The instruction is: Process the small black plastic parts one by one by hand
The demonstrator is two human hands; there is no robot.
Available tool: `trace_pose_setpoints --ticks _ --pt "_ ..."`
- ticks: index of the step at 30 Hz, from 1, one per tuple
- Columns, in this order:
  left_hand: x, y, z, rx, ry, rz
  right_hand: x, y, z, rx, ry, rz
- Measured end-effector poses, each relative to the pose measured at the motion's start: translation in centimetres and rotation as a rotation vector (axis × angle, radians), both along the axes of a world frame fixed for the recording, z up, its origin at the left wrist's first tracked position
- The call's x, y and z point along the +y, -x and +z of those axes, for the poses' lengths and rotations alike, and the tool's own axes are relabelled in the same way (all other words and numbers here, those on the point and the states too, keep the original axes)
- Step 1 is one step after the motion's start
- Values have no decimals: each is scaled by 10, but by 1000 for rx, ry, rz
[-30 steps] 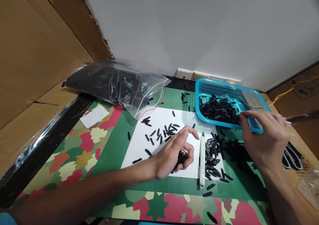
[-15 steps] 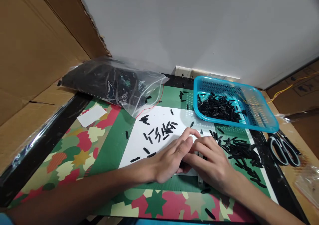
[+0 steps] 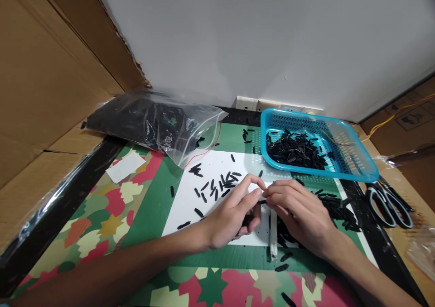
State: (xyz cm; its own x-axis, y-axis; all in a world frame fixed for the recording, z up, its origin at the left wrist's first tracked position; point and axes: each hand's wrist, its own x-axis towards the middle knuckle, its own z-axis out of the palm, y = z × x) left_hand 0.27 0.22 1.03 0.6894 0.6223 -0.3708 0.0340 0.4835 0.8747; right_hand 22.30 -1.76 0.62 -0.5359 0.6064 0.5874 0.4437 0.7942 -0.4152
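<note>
My left hand [image 3: 234, 214] is closed, its lower fingers curled round black pieces in the palm. Its thumb and index finger meet the fingertips of my right hand [image 3: 302, 209]. Between both sets of fingertips is a slim black piece [image 3: 262, 202], which looks like a small flat pod or husk. My right hand is closed too, its thumb partly hidden. Under it lie more black pieces [image 3: 284, 237] and a narrow white strip [image 3: 273, 234]. Several loose black pieces [image 3: 226, 182] are scattered on the white sheet [image 3: 183, 194] left of my hands.
A blue basket [image 3: 319, 173] with many black pieces stands at the back right. Scissors [image 3: 387, 205] lie right of a black pile [image 3: 340, 209]. A clear zip bag [image 3: 146, 121] full of dark material rests at the back left, near a white paper scrap [image 3: 125, 166].
My right hand has shifted right and drawn apart from my left, exposing the black piece between the fingertips. More of the white strip shows. The view has tilted slightly.
</note>
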Motion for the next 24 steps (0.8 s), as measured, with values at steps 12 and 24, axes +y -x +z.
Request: trace_pose_setpoints --ticks 12,24 --pt "2 -1 -2 -48 -41 -3 4 -5 5 115 63 -64" --pt "2 0 -2 -48 -23 18 4 -5 3 137 196 -122"
